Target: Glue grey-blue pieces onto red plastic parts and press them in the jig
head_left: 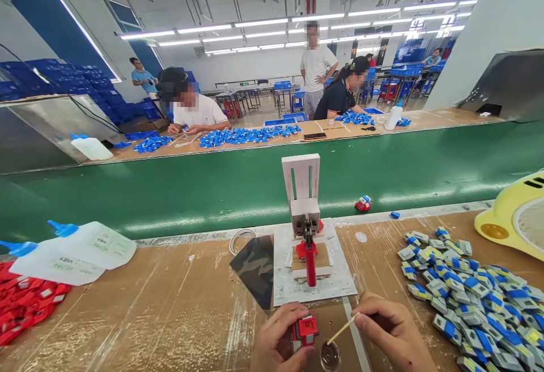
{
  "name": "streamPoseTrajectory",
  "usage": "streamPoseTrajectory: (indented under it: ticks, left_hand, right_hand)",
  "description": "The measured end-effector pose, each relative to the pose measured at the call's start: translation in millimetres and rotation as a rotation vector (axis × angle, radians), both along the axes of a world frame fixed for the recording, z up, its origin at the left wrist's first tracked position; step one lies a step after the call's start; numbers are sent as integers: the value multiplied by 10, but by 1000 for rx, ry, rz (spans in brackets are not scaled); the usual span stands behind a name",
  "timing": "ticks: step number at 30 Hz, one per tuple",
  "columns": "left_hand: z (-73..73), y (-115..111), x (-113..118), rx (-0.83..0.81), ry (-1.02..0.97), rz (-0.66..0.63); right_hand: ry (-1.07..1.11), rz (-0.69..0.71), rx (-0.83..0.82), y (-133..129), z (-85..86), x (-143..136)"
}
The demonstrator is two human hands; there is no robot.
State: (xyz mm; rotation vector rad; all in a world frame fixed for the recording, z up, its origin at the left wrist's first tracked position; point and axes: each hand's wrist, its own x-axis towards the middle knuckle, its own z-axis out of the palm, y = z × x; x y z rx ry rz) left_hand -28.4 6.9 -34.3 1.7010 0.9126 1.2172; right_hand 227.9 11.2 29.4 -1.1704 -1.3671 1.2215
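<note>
Near the bottom centre, my left hand [283, 341] is closed around a small red and grey part [306, 329], its open face up. My right hand [389, 326], to the right, pinches a thin wooden stick [340, 330]. The stick's tip is at the rim of a small clear dish [330, 356] on the brown work surface. Just beyond my hands stands a toggle clamp fixture with a red handle [311, 267] on a white base plate [317, 296]. A red piece [302, 250] lies under the clamp.
Grey, blue and yellow parts [480, 298] are piled at right, beside a yellow fan [505, 213]. Red parts [25, 304] and white bottles [97, 244] lie at left. A dark sheet [255, 270] is left of the fixture. Beyond the green belt [191, 191], people sit at another bench.
</note>
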Motion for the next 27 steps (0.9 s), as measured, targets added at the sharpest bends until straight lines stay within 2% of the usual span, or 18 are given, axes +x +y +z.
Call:
streamPoseTrajectory:
  ticks: [5, 9, 12, 17, 19, 21, 24, 26, 27]
  left_hand:
    - [58, 5, 60, 116, 46, 3]
    - [145, 6, 88, 154, 45, -31]
    - [192, -1, 93, 141, 49, -9]
    - [167, -43, 72, 108, 87, 23]
    - [152, -56, 45, 92, 98, 51]
    - [152, -60, 12, 91, 116, 63]
    - [161, -54, -31, 100, 141, 100]
    - [153, -51, -46, 104, 146, 133]
    - [146, -52, -47, 101, 143, 140]
  right_hand:
    - [142, -83, -13, -8, -9, -257]
    - [78, -16, 16, 6, -107, -302]
    - [0, 6, 50, 7, -140, -290]
    - [-53, -119, 29, -24, -49, -254]
    - [-90, -126, 52, -32, -2, -201]
    - [-191, -64, 121, -34, 14, -136]
    - [-414, 179, 234, -34, -39, -61]
    - [-511, 303, 254, -33, -90, -34]
    - [-530, 318, 249, -32, -105, -25]
